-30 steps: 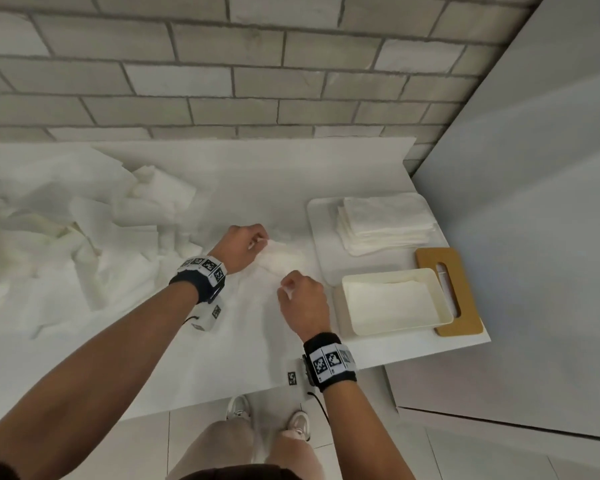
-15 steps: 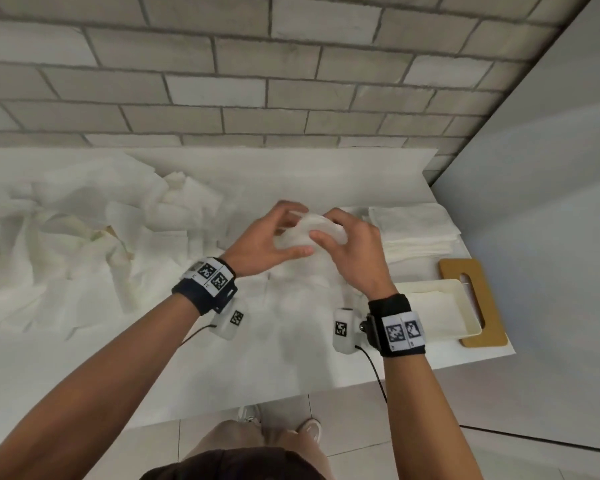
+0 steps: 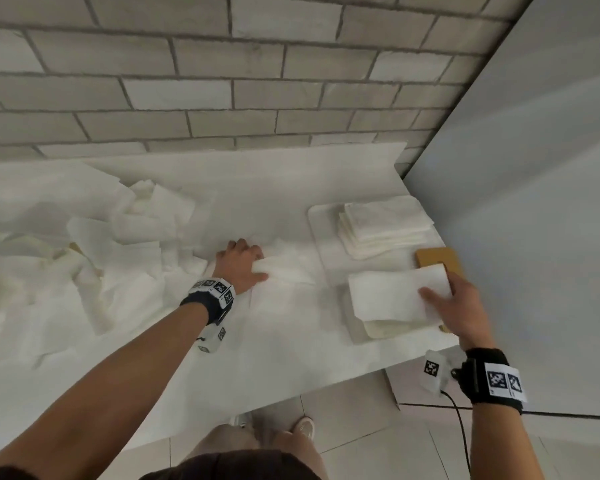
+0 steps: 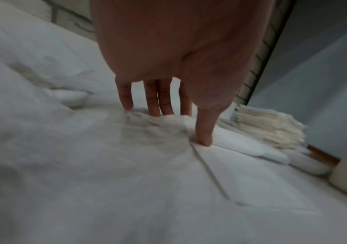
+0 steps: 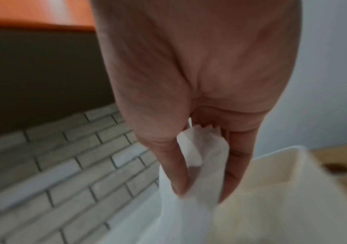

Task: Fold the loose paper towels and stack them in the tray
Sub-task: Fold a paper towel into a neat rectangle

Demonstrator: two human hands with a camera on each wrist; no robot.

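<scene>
My right hand (image 3: 437, 296) pinches a folded paper towel (image 3: 388, 296) between thumb and fingers and holds it just over the cream tray (image 3: 353, 323) at the counter's right front. In the right wrist view the towel (image 5: 189, 214) hangs from the hand (image 5: 201, 189) beside the tray (image 5: 283, 198). My left hand (image 3: 257, 265) is down on a loose paper towel (image 3: 288, 268) at mid-counter. In the left wrist view, the hand (image 4: 180, 125) has a ridge of that towel (image 4: 147, 156) between thumb and fingers. A heap of loose towels (image 3: 49, 265) covers the left.
A stack of folded towels (image 3: 385, 226) sits on a white board (image 3: 321, 237) behind the tray, also in the left wrist view (image 4: 270, 128). A wooden board (image 3: 437, 258) lies under the tray's right side. Brick wall behind, grey panel to the right.
Both hands held one towel in the air before. The right hand has carried it, folded, right and down over the tray. The left hand has dropped onto another towel on the counter.
</scene>
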